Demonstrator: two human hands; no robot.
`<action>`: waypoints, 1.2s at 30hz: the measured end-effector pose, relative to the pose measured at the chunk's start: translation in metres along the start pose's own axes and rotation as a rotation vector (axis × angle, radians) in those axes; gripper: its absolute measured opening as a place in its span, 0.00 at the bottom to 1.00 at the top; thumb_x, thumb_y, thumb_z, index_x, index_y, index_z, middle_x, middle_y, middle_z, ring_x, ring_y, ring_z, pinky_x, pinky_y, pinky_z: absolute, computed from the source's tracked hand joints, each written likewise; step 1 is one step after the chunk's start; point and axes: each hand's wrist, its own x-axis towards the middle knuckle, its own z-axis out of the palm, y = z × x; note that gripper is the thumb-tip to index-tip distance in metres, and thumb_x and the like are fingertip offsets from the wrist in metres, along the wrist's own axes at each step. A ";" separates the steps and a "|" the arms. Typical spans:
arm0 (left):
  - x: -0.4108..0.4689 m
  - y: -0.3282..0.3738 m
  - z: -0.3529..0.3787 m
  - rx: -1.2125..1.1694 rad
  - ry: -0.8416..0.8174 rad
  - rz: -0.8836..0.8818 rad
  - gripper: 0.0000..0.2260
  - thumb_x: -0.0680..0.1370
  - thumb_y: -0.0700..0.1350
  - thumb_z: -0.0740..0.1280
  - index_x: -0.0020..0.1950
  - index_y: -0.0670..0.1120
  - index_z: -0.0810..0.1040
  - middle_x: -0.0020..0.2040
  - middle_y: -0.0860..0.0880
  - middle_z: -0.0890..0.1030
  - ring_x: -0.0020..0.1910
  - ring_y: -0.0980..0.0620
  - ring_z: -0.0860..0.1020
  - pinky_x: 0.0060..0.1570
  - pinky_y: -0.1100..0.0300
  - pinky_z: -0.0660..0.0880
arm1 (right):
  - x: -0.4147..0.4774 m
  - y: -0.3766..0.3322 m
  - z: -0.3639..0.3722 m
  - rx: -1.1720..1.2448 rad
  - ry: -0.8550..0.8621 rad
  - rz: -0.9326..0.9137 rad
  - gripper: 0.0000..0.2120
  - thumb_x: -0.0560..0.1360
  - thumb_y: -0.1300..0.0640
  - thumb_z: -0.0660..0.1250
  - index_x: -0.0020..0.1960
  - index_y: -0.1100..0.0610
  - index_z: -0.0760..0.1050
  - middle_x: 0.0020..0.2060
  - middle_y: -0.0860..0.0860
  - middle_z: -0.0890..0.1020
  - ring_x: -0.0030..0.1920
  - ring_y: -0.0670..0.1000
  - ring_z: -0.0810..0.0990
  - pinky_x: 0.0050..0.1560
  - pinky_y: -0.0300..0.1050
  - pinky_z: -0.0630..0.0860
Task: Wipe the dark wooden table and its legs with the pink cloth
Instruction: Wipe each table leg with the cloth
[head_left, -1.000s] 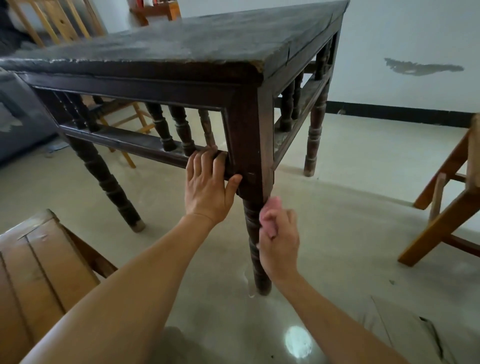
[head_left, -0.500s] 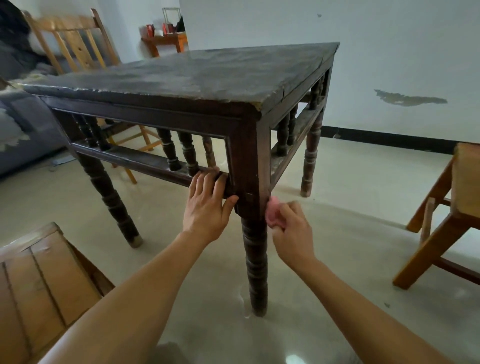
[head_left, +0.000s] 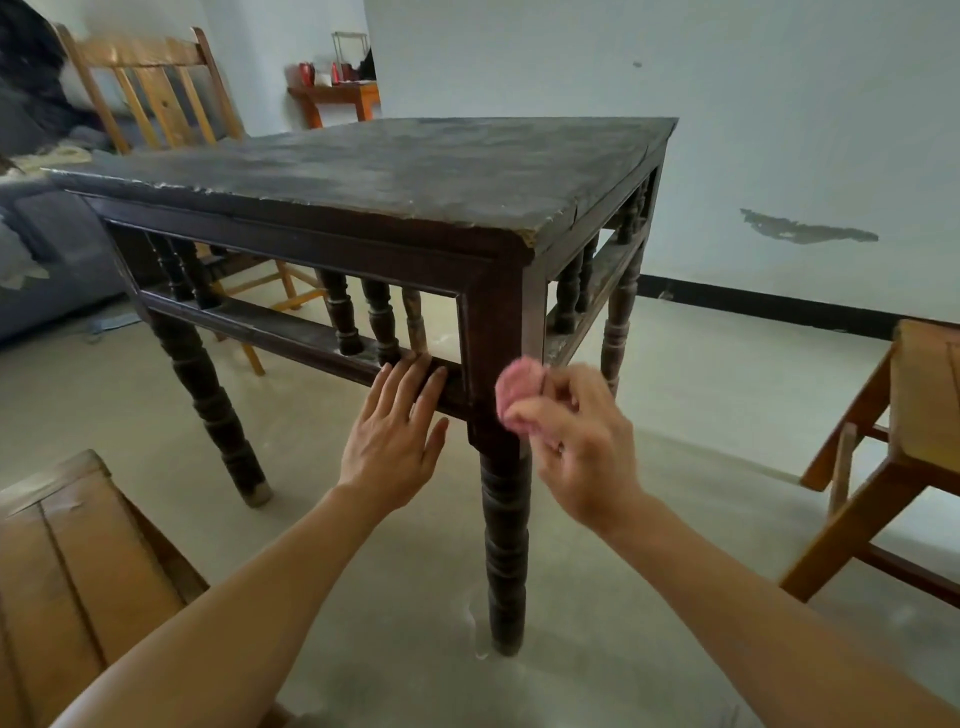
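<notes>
1 dark wooden table (head_left: 395, 171), mid-frame; 3 of its turned legs (head_left: 504, 551) in sight. 1 pink cloth (head_left: 519, 397). 2 bare hands: 1 left hand (head_left: 392, 447), 1 right hand (head_left: 582, 447). 1 slatted chair (head_left: 150, 88), upper left. 1 orange side table (head_left: 337, 101), top centre. 2 light wooden seats: 1 lower left (head_left: 78, 561), 1 at right edge (head_left: 919, 415).

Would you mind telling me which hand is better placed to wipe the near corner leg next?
Right. The right hand holds the crumpled pink cloth against the dark wooden table's near corner leg; the left hand is empty, resting on the lower rail.
</notes>
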 end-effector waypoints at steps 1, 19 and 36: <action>0.000 -0.001 0.001 0.002 0.008 -0.002 0.26 0.80 0.54 0.55 0.75 0.44 0.59 0.73 0.40 0.67 0.74 0.41 0.61 0.74 0.45 0.56 | -0.015 0.005 0.001 -0.021 -0.083 -0.012 0.04 0.73 0.59 0.68 0.43 0.55 0.82 0.41 0.53 0.74 0.41 0.50 0.72 0.32 0.45 0.74; 0.064 0.015 -0.131 0.023 -1.043 -0.016 0.35 0.80 0.44 0.59 0.79 0.46 0.40 0.79 0.42 0.39 0.77 0.41 0.40 0.75 0.45 0.43 | 0.125 -0.013 -0.094 -0.194 -1.014 0.776 0.12 0.78 0.54 0.58 0.50 0.46 0.79 0.47 0.46 0.69 0.44 0.48 0.73 0.44 0.40 0.73; 0.168 -0.026 -0.345 -0.337 -1.030 -0.288 0.15 0.81 0.49 0.57 0.67 0.49 0.69 0.58 0.48 0.77 0.55 0.48 0.77 0.55 0.54 0.75 | 0.333 -0.034 -0.145 -0.159 -1.086 0.916 0.09 0.77 0.47 0.63 0.45 0.53 0.74 0.38 0.50 0.79 0.36 0.48 0.75 0.34 0.42 0.66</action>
